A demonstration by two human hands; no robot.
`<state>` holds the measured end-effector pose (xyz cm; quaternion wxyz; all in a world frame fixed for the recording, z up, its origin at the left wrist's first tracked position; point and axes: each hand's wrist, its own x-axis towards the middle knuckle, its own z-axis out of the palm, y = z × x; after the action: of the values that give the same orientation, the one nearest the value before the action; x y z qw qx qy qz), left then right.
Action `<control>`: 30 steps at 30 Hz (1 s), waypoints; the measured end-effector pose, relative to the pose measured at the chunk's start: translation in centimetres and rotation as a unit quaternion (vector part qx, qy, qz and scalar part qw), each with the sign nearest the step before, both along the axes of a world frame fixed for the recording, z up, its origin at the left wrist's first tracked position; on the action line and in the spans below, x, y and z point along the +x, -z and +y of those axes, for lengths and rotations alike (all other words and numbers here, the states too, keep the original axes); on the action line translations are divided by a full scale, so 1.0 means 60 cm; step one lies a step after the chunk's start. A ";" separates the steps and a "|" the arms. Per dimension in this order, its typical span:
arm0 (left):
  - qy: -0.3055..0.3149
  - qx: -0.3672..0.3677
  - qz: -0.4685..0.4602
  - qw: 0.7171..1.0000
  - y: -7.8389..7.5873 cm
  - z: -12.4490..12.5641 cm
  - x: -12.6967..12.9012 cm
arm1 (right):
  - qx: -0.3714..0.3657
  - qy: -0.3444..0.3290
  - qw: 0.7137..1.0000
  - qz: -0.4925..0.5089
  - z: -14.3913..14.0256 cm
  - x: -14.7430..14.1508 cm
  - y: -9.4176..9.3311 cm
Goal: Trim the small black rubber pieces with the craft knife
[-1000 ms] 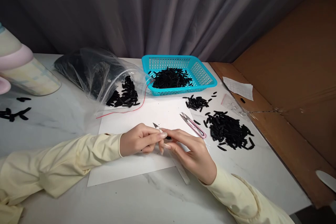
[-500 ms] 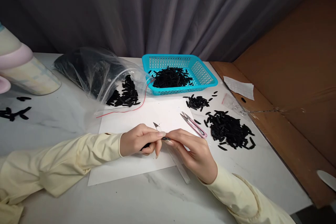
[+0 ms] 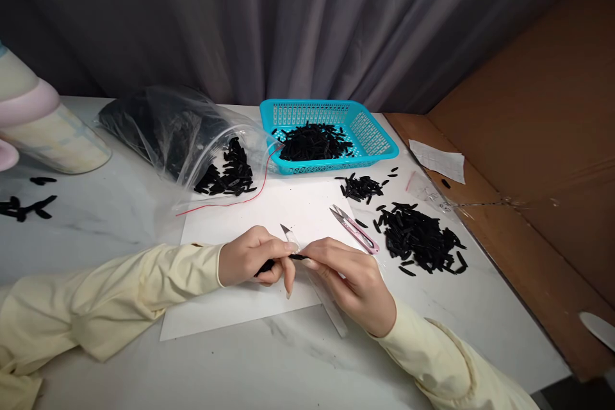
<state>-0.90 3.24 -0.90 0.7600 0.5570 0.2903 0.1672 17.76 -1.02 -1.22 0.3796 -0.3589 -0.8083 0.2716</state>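
Above the white sheet of paper, both hands meet around a small black strip. My left hand pinches its left end between thumb and finger, and more black material shows inside the curled fingers. My right hand grips the strip's other end in its fingertips. Beneath the hands lies a craft knife with a pale handle, its pointed blade aimed away from me. Pink-handled thread snips rest just beyond my right hand.
A blue basket holds a heap of black pieces. To its left, a clear zip bag spills more. Loose piles lie at right, with a smaller pile behind. A pastel cylindrical object leans in at left. Cardboard borders the right side.
My hands have drawn slightly apart, so more of the black strip shows between the fingertips. Everything else on the table stays put.
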 end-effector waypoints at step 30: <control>-0.048 0.066 -0.017 0.997 0.010 -0.003 -0.005 | -0.129 -0.005 0.992 0.014 -0.003 -0.003 -0.016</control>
<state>-1.23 3.07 -1.51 0.7173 0.5885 0.2923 0.2317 17.56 -1.20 -0.26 0.3397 -0.3971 -0.7630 0.3806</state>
